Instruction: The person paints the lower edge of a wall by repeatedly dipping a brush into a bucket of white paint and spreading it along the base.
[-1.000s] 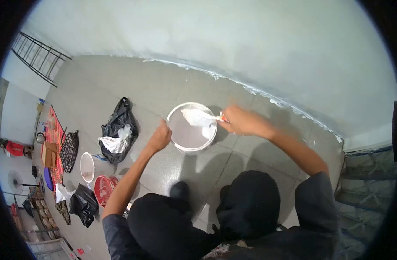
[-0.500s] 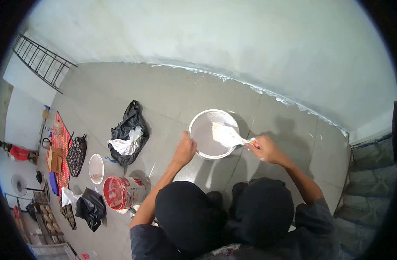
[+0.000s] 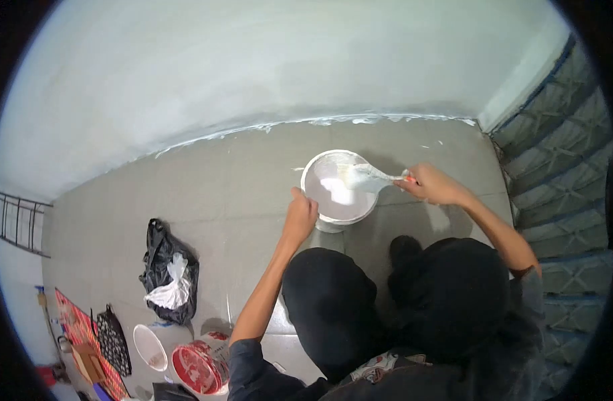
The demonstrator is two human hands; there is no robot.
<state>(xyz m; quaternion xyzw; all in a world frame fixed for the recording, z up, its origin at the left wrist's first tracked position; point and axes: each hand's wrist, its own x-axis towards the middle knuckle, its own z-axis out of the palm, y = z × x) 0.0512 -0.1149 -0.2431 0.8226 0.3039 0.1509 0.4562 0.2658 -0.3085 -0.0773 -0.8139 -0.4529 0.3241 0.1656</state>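
Grey floor (image 3: 246, 177) — right fingers (image 3: 412, 190) grip a brush (image 3: 370, 178), left fingers (image 3: 310, 206) the white bucket (image 3: 330, 227) by its rim.

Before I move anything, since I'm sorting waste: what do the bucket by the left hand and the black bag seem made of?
White bucket: probably plastic, fairly matte; its thick, rounded rim suggests that. Black bag: likely thin plastic film, glossy, judging by its crinkles and highlights.

Brush handle (image 3: 411, 178) largely hidden in the right hand (image 3: 432, 185), red bucket's (image 3: 200, 366) label illegible, black bag (image 3: 172, 393) toward the floor's (image 3: 253, 174) left edge cropped below.
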